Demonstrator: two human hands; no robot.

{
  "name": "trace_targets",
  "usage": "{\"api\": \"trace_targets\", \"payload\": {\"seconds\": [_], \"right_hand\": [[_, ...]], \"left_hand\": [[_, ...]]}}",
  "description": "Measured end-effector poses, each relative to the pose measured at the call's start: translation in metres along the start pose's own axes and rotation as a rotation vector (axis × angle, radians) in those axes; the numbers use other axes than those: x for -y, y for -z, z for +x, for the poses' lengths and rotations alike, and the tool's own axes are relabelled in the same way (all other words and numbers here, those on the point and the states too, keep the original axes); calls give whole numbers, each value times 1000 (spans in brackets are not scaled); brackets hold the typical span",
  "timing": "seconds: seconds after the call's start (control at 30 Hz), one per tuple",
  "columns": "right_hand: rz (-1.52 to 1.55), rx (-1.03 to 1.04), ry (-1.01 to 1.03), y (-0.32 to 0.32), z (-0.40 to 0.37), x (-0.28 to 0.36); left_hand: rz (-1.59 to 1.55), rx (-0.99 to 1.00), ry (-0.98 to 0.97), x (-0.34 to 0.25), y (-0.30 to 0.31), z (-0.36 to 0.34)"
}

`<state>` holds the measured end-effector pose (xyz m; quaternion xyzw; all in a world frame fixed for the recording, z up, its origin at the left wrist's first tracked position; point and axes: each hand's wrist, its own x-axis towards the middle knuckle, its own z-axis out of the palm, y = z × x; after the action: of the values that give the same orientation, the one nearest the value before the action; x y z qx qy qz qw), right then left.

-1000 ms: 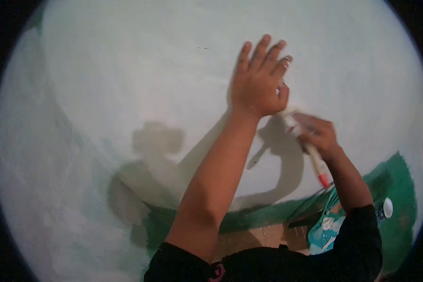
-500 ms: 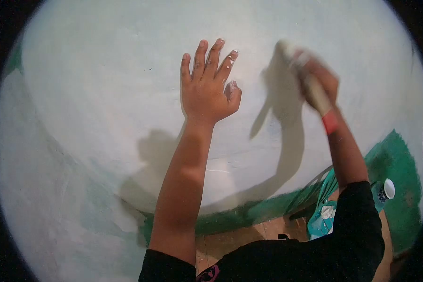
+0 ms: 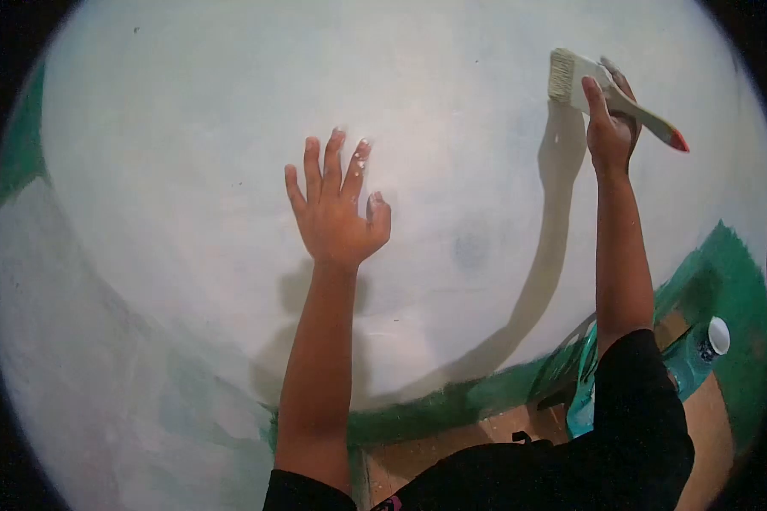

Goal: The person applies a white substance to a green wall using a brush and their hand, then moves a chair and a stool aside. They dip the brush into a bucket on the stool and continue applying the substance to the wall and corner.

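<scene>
At upper right, before pale wall (image 3: 452,162): right hand (image 3: 612,140) clasps paintbrush (image 3: 586,81), long axis sloping from bristles up-left to handle down-right; wall contact unclear. Left hand (image 3: 337,226) empty, fingers spread, well apart.

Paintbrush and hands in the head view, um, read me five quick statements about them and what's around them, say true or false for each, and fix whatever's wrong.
1. The right hand holds a paintbrush. True.
2. The paintbrush's handle ends in a blue tip. False: the tip is red.
3. The left hand has white specks on its index finger. True.
4. The left hand is clenched in a fist. False: its fingers are spread, and it holds nothing.
5. A green band runs along the bottom of the pale wall. True.
</scene>
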<state>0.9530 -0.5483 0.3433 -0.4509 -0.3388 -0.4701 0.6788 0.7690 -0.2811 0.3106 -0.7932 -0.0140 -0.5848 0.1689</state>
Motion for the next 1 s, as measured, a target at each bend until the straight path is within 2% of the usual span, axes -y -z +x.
{"api": "trace_targets", "payload": {"seconds": [0.03,0.07,0.1,0.13,0.17,0.2,0.23,0.27,0.33,0.4,0.43,0.47,0.5,0.53,0.6,0.63,0.7,0.73,0.77,0.8,0.87,0.9,0.97,1.0], "right_hand": [[-64,-108,13,7,2,-1],[-174,-26,104,4,-3,-3],[-556,16,371,6,-16,-10],[-846,178,593,2,-39,-12],[-536,393,607,-1,-63,-11],[-414,521,728,-13,-82,1],[-347,716,768,-18,-92,24],[-319,812,785,-31,-100,38],[-227,857,662,-50,-105,31],[-393,837,305,-48,-76,25],[-546,688,428,-35,-56,11],[-201,531,-125,-28,-38,22],[-44,134,-199,-23,-26,-10],[122,61,-255,-15,-8,11],[218,-153,-250,-7,-1,7],[229,-146,-247,-7,-5,-2],[-243,-87,129,-8,-25,-23],[-591,76,438,-14,-38,-6],[-555,218,543,-23,-57,-7],[-294,378,542,-30,-82,-17],[-112,787,669,-46,-112,36],[-101,792,671,-49,-110,33],[-51,850,501,-58,-101,23],[-131,785,452,-62,-90,17]], "left_hand": [[4,17,4,-3,0,0],[7,11,-2,2,7,3],[-6,2,35,-2,7,4],[-20,-7,74,-3,9,4],[-21,-6,64,-8,4,5],[-26,-2,75,-9,0,4],[-30,3,84,-11,-2,6],[-37,5,81,-4,-5,5],[-70,-5,97,13,-12,-5],[-58,2,97,15,-8,0],[-40,8,98,13,-6,1],[-35,7,98,12,-5,3],[-33,-4,88,12,-5,4],[-30,-16,79,12,-5,5],[-25,-33,84,11,-5,7],[-27,-46,83,10,-4,8],[-17,-53,88,8,-5,8],[-18,-54,87,8,-5,9],[-10,-56,89,8,-5,11],[-11,-50,94,8,-5,11],[-4,-34,111,5,-9,1],[-11,-29,97,8,-9,2],[-7,-28,95,12,-7,3],[0,-9,85,13,-6,4]]}}
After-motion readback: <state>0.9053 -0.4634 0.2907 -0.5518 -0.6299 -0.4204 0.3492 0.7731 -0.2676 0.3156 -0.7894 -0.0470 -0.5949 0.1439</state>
